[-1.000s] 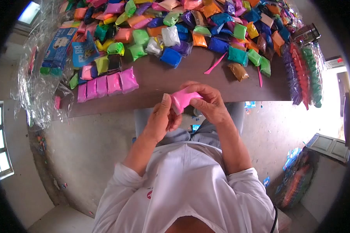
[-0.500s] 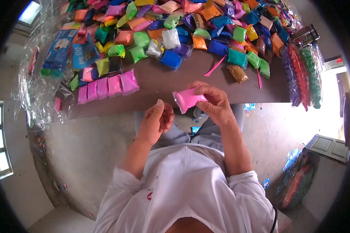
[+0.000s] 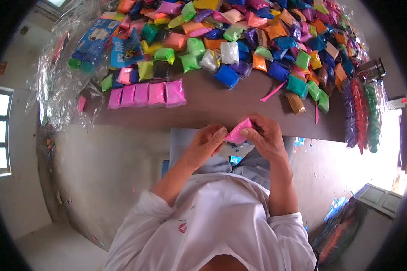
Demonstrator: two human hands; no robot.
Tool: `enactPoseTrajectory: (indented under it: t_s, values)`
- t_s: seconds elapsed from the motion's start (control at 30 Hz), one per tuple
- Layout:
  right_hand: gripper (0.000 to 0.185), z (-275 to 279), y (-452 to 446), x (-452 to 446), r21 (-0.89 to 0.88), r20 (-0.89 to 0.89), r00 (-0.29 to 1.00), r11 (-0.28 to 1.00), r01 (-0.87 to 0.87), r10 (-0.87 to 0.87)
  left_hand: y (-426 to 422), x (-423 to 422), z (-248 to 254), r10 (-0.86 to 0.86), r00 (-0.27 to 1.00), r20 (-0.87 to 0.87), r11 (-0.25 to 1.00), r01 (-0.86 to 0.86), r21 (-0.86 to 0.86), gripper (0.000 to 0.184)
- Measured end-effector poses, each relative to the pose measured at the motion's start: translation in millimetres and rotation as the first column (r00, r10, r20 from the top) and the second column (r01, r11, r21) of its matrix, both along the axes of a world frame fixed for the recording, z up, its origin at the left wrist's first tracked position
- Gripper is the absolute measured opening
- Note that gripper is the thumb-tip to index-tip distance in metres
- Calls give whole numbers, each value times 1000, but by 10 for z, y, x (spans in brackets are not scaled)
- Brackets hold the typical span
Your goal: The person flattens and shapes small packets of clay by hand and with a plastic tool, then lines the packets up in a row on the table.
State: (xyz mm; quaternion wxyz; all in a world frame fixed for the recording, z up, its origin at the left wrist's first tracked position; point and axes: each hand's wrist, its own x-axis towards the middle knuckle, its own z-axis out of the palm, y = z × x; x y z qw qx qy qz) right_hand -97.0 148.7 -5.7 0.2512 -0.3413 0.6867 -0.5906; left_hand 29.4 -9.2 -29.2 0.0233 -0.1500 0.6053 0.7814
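Note:
A small pink packet (image 3: 238, 132), soft and wrapped in clear film, is held between both hands just off the table's near edge. My left hand (image 3: 207, 142) pinches its left end with thumb and fingers. On the other side, my right hand (image 3: 267, 138) grips the packet, thumb pressed on its face. Beyond my left hand, several similar pink packets (image 3: 141, 94) lie side by side in a row on the dark table (image 3: 212, 101). What the packet contains is hidden by its colour and folds.
A large heap of coloured packets (image 3: 230, 52) covers the far table. Thin pink strips (image 3: 273, 91) and a brown packet (image 3: 295, 103) lie nearer. Crumpled clear plastic (image 3: 54, 97) hangs at the left. At the right are long coloured packs (image 3: 360, 115) and a dark jar (image 3: 371, 69).
My left hand has come up to the packet and now pinches its left end. The packet is tilted differently in my right hand. The view has shifted, so the table appears further right.

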Motion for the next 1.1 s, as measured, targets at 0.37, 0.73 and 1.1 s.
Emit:
enactPoseTrajectory:
  t_s: [0.37, 0.73, 1.1]
  values:
    - [27, 31, -322, -5, 165, -300, 954, 985, 40, 11, -28, 93, -73, 1, 1000, -7, 989, 0, 150, 50]
    - [36, 54, -790, 61, 100, -207, 970, 983, 152, -129, -115, 87, -264, 208, 978, 35, 927, -208, 312, 44]
    - [35, 1, -1317, -54, 53, -446, 888, 987, 149, -110, 23, 262, -421, 93, 990, 104, 991, -102, 85, 45]
